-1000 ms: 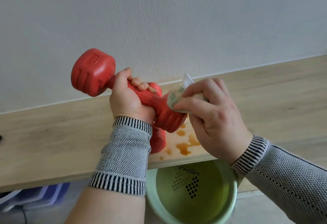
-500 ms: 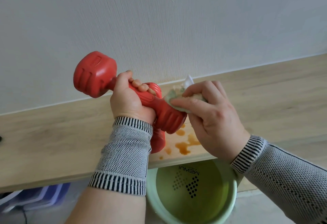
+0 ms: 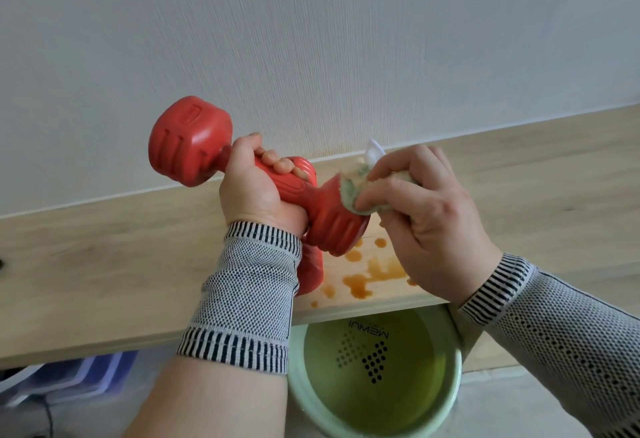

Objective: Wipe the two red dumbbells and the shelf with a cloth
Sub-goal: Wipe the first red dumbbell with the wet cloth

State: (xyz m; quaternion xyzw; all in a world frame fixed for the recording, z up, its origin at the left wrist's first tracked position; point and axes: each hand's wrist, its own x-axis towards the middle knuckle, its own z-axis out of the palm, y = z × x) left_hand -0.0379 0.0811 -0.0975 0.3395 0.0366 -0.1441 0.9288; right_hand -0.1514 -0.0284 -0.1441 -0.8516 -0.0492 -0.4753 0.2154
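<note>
A red dumbbell [image 3: 249, 178] is held lifted above the wooden shelf [image 3: 104, 264], tilted so that its far head is raised toward the wall and its near head points down to the right. The left hand [image 3: 258, 188] is wrapped around the handle, fingers curled fully round it. The right hand [image 3: 426, 216] is closed on a bunched, damp-looking cloth [image 3: 360, 190], which is pressed against the end face of the lower head. The second red dumbbell [image 3: 311, 275] is seen only in part, lying on the shelf below the left wrist and mostly hidden by it and by the lifted one. Orange-brown spills [image 3: 367, 278] are spread over the shelf just beside it, close to the front edge. A green basin [image 3: 377, 368] with liquid in it is placed below the shelf edge.

The wiping of the first dumbbell is judged to be in hand; the second dumbbell and the shelf appear not yet cleaned.

Several risks can be foreseen. The dumbbell is carried by one hand only, and if its rubbery surface is wetted by the cloth the grip could be lost, so that the weight would be dropped onto the shelf, the other dumbbell or into the basin, with splashing. If the lowered head is allowed to dip further, it could be dragged through the spills and dirtied again. The stain could also be smeared wider should the soiled cloth be reused on the shelf without rinsing.
</note>
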